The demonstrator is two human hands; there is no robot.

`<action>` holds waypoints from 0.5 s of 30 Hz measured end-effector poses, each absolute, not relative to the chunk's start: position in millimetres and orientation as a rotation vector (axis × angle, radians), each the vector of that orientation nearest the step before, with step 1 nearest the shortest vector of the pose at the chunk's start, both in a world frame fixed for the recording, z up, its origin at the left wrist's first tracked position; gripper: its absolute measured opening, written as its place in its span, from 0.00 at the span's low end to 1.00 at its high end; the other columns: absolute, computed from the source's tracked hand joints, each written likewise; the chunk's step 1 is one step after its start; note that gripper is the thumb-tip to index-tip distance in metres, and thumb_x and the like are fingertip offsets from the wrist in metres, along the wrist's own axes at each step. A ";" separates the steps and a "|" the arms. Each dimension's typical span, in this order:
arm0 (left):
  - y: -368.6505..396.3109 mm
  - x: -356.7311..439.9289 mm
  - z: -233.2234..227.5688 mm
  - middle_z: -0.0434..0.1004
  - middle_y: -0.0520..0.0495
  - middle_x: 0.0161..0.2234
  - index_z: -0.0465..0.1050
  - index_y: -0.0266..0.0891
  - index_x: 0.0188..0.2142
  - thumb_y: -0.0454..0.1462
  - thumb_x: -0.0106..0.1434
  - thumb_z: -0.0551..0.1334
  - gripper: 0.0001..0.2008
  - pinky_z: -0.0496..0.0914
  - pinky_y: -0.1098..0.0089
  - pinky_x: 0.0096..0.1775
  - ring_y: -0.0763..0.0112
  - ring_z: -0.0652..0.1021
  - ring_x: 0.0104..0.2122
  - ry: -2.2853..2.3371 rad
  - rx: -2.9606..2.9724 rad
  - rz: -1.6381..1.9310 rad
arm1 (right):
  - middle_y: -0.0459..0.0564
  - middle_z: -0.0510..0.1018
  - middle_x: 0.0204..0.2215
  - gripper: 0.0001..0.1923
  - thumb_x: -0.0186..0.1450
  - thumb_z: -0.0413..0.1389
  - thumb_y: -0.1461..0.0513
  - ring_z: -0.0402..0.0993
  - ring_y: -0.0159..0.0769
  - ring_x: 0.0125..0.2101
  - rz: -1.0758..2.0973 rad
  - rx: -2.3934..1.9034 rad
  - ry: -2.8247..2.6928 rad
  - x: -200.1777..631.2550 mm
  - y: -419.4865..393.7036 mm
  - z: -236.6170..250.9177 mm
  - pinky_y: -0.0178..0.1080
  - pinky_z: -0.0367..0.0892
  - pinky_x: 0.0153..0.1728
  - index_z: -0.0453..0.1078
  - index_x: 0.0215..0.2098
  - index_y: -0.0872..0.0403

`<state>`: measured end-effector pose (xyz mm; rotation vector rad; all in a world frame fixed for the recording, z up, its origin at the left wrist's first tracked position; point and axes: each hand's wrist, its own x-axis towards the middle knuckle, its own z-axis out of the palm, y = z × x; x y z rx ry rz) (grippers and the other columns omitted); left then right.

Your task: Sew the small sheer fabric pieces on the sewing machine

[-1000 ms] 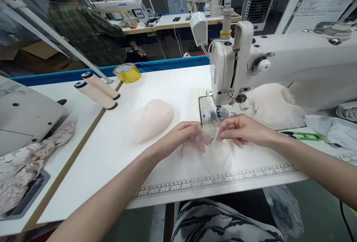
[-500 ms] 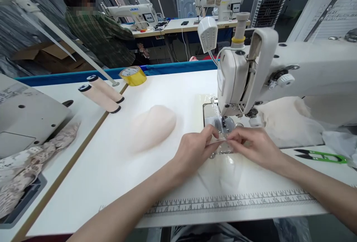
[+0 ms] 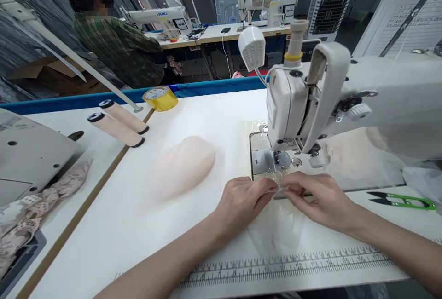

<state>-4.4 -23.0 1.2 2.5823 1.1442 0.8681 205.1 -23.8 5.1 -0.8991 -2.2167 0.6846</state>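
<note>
A thin, sheer piece of fabric (image 3: 276, 230) hangs from my fingers over the front of the table. My left hand (image 3: 243, 200) pinches its upper edge between thumb and forefinger. Close beside it, my right hand (image 3: 316, 200) pinches the same edge, the fingertips of both hands almost meeting. Just beyond them lies the metal needle plate (image 3: 262, 161) of the sewing machine (image 3: 290, 101). The fabric's edge is partly hidden by my fingers. To the left, a pale pink, cup-shaped piece (image 3: 189, 165) rests on the white tabletop.
Green thread snips (image 3: 404, 200) lie at right, near pale fabric (image 3: 362, 158) under the machine arm. Two thread cones (image 3: 115, 129) and yellow tape (image 3: 160, 99) are at left. A printed ruler (image 3: 276, 264) runs along the front edge. Across the table sits another person (image 3: 113, 46).
Both hands have drawn slightly toward me, away from the needle, with the fabric still pinched. More of the needle plate shows. The view has shifted a little.
</note>
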 end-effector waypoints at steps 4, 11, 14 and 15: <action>-22.6 -3.9 1.2 0.78 0.54 0.23 0.69 0.41 0.34 0.37 0.68 0.53 0.08 0.64 0.74 0.25 0.78 0.71 0.18 1.140 2.593 0.879 | 0.46 0.77 0.29 0.07 0.68 0.49 0.64 0.71 0.29 0.23 0.679 -0.885 -2.225 205.1 -23.2 5.3 0.34 0.66 0.24 0.63 0.44 0.51; -22.5 -2.2 2.9 0.77 0.55 0.20 0.71 0.39 0.41 0.34 0.68 0.54 0.07 0.62 0.74 0.22 0.78 0.71 0.16 1.074 2.694 0.944 | 0.45 0.75 0.27 0.05 0.68 0.49 0.65 0.69 0.29 0.23 0.612 -0.842 -2.215 204.7 -24.1 7.2 0.34 0.65 0.23 0.64 0.40 0.50; -22.7 -3.3 3.5 0.77 0.54 0.21 0.71 0.38 0.39 0.33 0.67 0.56 0.05 0.61 0.74 0.21 0.78 0.71 0.16 1.037 2.706 0.989 | 0.45 0.75 0.26 0.05 0.68 0.50 0.65 0.71 0.29 0.23 0.618 -0.851 -2.206 204.9 -24.5 6.6 0.34 0.66 0.23 0.63 0.42 0.51; -22.6 -3.8 3.6 0.77 0.55 0.21 0.70 0.38 0.38 0.33 0.67 0.56 0.04 0.62 0.75 0.21 0.78 0.72 0.16 1.029 2.703 1.002 | 0.45 0.76 0.27 0.06 0.68 0.50 0.65 0.71 0.29 0.24 0.633 -0.858 -2.201 204.9 -24.7 6.3 0.34 0.67 0.23 0.63 0.43 0.51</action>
